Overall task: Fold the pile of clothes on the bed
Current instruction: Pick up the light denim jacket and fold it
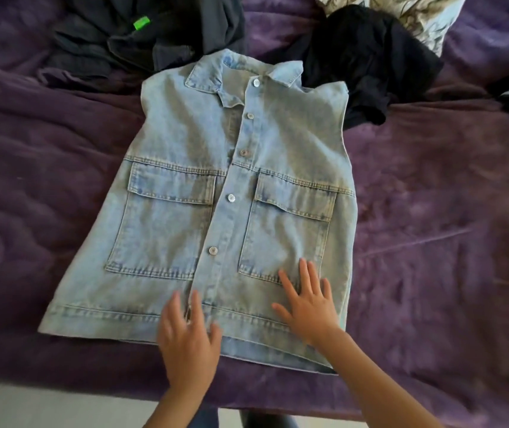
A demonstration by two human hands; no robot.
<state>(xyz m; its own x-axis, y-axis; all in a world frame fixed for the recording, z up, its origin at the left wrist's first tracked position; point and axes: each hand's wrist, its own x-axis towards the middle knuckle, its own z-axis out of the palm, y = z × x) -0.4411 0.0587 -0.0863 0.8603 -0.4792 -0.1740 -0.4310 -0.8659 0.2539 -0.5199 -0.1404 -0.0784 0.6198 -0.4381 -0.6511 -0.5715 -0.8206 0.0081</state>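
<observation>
- The left hand (pixel 189 342) lies palm down with its back to the camera, fingers straight, slightly spread and pointing away from the body. Its outline is a little blurred.
- The right hand (pixel 308 307) is flat and palm down, fingers straight and fanned, thumb stretched out to the left.
- The bare left forearm (pixel 169 409) rises almost straight from the near edge of the purple-covered bed (pixel 432 242).
- The bare right forearm (pixel 379 387) slants in from the lower right.
- The hands are near each other but apart, the right one farther from that edge.
</observation>
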